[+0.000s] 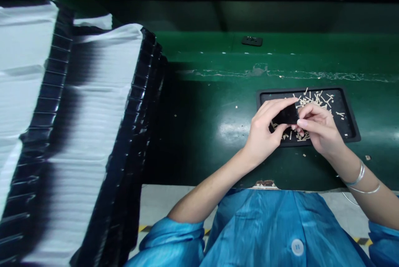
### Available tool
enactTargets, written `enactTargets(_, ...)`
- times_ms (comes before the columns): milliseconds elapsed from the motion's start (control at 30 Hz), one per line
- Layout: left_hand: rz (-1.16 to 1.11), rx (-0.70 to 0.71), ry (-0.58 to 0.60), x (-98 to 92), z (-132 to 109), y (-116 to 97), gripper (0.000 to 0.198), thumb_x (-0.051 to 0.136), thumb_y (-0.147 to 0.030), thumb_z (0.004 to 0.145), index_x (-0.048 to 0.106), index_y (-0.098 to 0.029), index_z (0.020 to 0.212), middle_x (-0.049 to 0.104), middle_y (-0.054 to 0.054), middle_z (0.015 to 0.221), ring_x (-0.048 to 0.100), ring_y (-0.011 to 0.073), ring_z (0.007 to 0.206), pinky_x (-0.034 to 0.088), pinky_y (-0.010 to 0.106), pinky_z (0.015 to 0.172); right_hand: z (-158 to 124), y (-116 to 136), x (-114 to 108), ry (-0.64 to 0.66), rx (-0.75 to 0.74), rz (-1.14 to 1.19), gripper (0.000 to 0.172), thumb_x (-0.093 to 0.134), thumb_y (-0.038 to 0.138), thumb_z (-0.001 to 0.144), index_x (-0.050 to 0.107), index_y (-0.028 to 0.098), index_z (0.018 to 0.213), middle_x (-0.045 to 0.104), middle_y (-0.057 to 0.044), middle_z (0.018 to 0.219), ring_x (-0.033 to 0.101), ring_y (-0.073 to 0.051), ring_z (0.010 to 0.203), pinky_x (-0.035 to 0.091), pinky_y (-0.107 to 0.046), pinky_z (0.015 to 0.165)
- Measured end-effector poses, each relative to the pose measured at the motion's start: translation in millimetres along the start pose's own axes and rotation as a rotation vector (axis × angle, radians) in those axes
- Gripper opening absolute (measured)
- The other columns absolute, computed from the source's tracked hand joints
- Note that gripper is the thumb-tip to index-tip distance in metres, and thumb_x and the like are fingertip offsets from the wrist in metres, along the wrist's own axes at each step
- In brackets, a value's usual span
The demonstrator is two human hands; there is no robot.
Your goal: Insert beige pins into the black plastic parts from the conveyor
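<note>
My left hand [264, 127] and my right hand [318, 127] meet over the near left part of a shallow black tray [350, 127] on a green surface. Between them they hold a small flat black piece [286, 116]. The left thumb and fingers grip its left side. The right fingers are curled and pinch at its right edge. Several small pale strips [318, 100] lie scattered in the tray behind and under my hands.
Tall stacks of black trays with white layers [90, 134] fill the left side. A small black part [252, 41] lies far back on the green surface [202, 125]. A few pale scraps lie around the tray. Bangles [358, 177] circle my right wrist.
</note>
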State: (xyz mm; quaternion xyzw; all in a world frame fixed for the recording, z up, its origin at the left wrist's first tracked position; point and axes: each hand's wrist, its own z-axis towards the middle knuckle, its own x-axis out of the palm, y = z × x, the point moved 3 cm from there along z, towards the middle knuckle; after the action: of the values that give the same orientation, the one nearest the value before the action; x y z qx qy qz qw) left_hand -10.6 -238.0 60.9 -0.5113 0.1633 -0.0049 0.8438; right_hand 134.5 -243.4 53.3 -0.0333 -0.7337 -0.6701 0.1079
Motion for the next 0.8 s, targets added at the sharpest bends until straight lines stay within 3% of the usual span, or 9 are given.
enactTargets(167, 0.027, 0.07, 0.002, -0.8, 0.2, -2.4, 0.046, 0.049, -0.002, 0.075, 0.061, -0.024, 0.113, 0.066, 0.004, 0.115, 0.057, 0.0207, 0.112, 0.044, 0.042, 0.099, 2.0, -1.7, -0.5, 0.079, 0.029, 0.031, 0.023, 0.075, 0.037, 0.069, 0.061, 0.02, 0.062, 0.054, 0.004, 0.056, 0.049, -0.009, 0.047, 0.038, -0.021, 0.041)
enactTargets(400, -0.226, -0.156, 0.018, 2.9, 0.6, 6.7, 0.041, 0.066, -0.014, 0.076, 0.058, -0.021, 0.116, 0.062, 0.007, 0.123, 0.058, 0.0202, 0.113, 0.045, 0.036, 0.1, -2.4, 10.2, -0.1, -0.083, -0.243, -0.365, 0.025, 0.08, 0.039, 0.066, 0.062, 0.022, 0.069, 0.058, 0.001, 0.065, 0.053, -0.013, 0.058, 0.045, -0.025, 0.051)
enactTargets(567, -0.441, -0.291, 0.012, 5.7, 1.5, 9.3, 0.046, 0.074, -0.021, 0.072, 0.056, -0.019, 0.114, 0.064, 0.009, 0.117, 0.059, 0.0215, 0.113, 0.044, 0.036, 0.1, -11.2, 12.9, 1.7, -0.099, -0.413, -0.613, 0.014, 0.074, 0.029, 0.074, 0.062, 0.023, 0.072, 0.059, 0.001, 0.065, 0.052, -0.013, 0.056, 0.044, -0.027, 0.052)
enactTargets(700, -0.771, -0.335, -0.014, 7.4, 3.8, 10.6, 0.056, 0.079, -0.023, 0.068, 0.05, -0.02, 0.116, 0.069, 0.009, 0.109, 0.062, 0.0227, 0.111, 0.043, 0.04, 0.102, -9.4, 2.6, -10.5, -0.199, -0.308, -0.577, 0.014, 0.065, 0.035, 0.082, 0.065, 0.023, 0.088, 0.065, -0.004, 0.084, 0.061, -0.017, 0.074, 0.048, -0.028, 0.059)
enactTargets(800, -0.966, -0.385, 0.004, 11.8, 4.4, 14.4, 0.062, 0.082, -0.025, 0.064, 0.049, -0.02, 0.116, 0.07, 0.01, 0.106, 0.065, 0.0251, 0.105, 0.047, 0.042, 0.096, -2.5, -6.9, -12.8, -0.106, -0.129, -0.374, 0.023, 0.066, 0.041, 0.081, 0.064, 0.023, 0.095, 0.062, -0.002, 0.073, 0.058, -0.015, 0.061, 0.046, -0.025, 0.05)
